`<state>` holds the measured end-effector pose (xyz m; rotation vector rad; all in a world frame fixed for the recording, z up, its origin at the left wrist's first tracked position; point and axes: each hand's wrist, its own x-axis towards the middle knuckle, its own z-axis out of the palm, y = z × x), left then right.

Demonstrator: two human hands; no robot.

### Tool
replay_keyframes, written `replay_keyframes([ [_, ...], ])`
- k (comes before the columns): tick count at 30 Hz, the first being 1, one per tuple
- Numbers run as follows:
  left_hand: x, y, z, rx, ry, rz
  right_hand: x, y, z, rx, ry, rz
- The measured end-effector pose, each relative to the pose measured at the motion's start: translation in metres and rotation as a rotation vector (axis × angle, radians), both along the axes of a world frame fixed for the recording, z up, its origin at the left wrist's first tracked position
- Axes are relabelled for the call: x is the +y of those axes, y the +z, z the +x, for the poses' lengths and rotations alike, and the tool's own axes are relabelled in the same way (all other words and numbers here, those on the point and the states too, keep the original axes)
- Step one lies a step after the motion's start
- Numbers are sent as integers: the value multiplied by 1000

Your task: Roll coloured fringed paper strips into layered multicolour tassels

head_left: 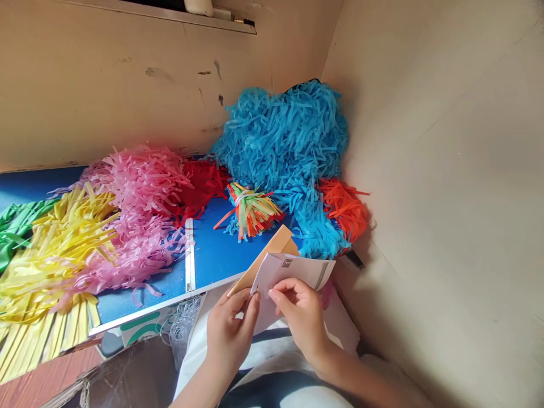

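Note:
My left hand and my right hand are both closed on a folded white paper with a tan brown cardboard piece behind it, held over my lap. Thumbs and fingertips pinch the paper's lower edge. Just beyond it, on the blue table, lies a small tied bundle of mixed-colour paper strips.
Heaps of shredded paper strips cover the table: blue in the corner, orange, red, pink, yellow, green. Beige walls close in behind and at right. A cardboard box sits below the table edge.

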<state>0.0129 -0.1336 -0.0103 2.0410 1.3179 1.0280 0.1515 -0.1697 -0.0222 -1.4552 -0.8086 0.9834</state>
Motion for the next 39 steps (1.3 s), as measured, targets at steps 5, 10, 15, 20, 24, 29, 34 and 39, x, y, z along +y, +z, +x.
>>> replay_keyframes([
  [5, -1, -4, -2, 24, -10, -14, -1, 2, -1, -22, -27, 30],
  [10, -3, -6, -2, 53, -20, -21, -4, 2, -6, -57, -37, 45],
  [15, -6, -4, 0, 19, -1, 44, -2, -5, -4, -147, -58, 77],
  [20, -6, -2, -8, 38, 89, 56, 1, -17, 17, -347, -266, 19],
  [24, -6, 1, -11, 40, 58, 47, 2, -12, 28, -573, -234, 113],
  [29, -9, 1, -6, 6, 48, 23, 7, -6, 36, -711, -260, 122],
  [34, -11, 6, -8, -28, -48, 56, 8, 3, 51, -831, -243, 352],
  [39, 3, 26, -34, -21, -233, 132, 22, 27, 106, -370, 231, 261],
])
